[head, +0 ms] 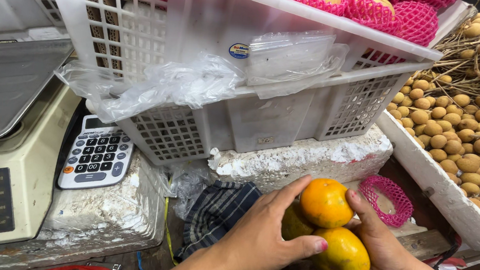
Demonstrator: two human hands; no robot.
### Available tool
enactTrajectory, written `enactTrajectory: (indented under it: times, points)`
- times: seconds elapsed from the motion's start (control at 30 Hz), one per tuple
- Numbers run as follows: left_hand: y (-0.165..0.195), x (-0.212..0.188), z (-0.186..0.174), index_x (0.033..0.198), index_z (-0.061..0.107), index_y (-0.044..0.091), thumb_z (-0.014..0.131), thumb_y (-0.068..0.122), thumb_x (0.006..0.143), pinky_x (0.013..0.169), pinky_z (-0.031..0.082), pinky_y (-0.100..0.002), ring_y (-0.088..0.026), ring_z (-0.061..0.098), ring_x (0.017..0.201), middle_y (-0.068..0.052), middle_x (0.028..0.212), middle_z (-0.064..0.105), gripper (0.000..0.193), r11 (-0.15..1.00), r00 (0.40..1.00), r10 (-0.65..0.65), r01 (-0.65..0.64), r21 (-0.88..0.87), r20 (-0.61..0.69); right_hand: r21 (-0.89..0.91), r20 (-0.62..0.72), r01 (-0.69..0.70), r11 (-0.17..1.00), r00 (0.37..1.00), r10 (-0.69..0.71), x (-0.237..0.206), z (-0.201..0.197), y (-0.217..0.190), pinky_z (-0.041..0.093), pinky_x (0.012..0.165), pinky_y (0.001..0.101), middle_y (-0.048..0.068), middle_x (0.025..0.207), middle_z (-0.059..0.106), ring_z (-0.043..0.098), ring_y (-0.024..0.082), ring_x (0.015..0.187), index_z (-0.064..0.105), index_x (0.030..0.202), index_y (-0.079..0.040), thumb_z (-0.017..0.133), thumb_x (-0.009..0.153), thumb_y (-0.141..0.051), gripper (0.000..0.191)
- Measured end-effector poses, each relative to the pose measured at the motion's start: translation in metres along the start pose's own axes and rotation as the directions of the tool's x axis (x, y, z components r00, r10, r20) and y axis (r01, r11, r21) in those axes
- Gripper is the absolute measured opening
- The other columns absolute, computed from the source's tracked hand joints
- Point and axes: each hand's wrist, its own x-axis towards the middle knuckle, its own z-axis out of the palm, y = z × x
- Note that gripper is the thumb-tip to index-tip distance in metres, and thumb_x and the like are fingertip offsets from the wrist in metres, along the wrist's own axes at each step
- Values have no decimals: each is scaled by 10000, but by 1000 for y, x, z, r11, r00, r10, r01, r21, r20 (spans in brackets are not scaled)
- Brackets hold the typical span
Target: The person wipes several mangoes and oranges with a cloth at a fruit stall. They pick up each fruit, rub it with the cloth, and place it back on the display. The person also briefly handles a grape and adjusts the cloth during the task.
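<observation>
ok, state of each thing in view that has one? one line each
left hand: closed around the oranges from the left
right hand: cupped under the oranges from the right
oranges: three, stacked, held between both hands
pink foam net: empty, lying on the ledge
white crates: stacked, upper one loaded with netted fruit
plastic bags: empty, draped over the crate rim
calculator: leaning, display unreadable
scale: pan empty
longan tray: full

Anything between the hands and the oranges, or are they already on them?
Nothing visible in the way. The left hand and the right hand already cup the oranges directly, fingers on the peel. The loose pink foam net lies apart, behind the right hand, touching neither fruit.
</observation>
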Motion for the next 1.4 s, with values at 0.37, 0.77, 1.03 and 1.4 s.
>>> enactTrajectory:
  times: [0.37,0.77,1.03,1.4]
  points:
    - [-68,-36,-26,1560,353,114,834,365,788,1134,305,-506,-317,352,1396,-174,1560,378,944,655,893,-447,373,658,-61,30,394,120,992,911,-122,-11,-9,-10,641,752,471,216,1333,679,754,394,1066,547,1402,-133,595,853,-792,859]
    - [-38,12,-74,1105,732,70,684,73,916,957,531,-362,-255,682,1038,-70,1071,751,195,987,919,-97,38,-159,-382,-182,251,392,902,905,-343,-55,-58,-29,621,771,460,299,1164,717,735,351,941,526,1421,-17,662,920,-571,760]
    - [93,103,43,1169,663,140,612,82,879,902,568,-482,-276,691,1023,-100,1118,720,300,323,957,-276,5,-947,-89,186,444,399,898,781,-439,-140,-97,-68,587,898,527,271,1343,637,661,420,1212,465,1478,-45,608,968,-623,785]
    - [164,174,319,1583,291,-36,763,330,922,1167,335,-420,-342,444,1442,-261,1539,455,891,937,938,338,-328,-118,80,94,159,482,871,856,-491,-276,-254,-93,654,769,458,162,1133,748,769,298,926,588,1321,-67,622,929,-684,732]
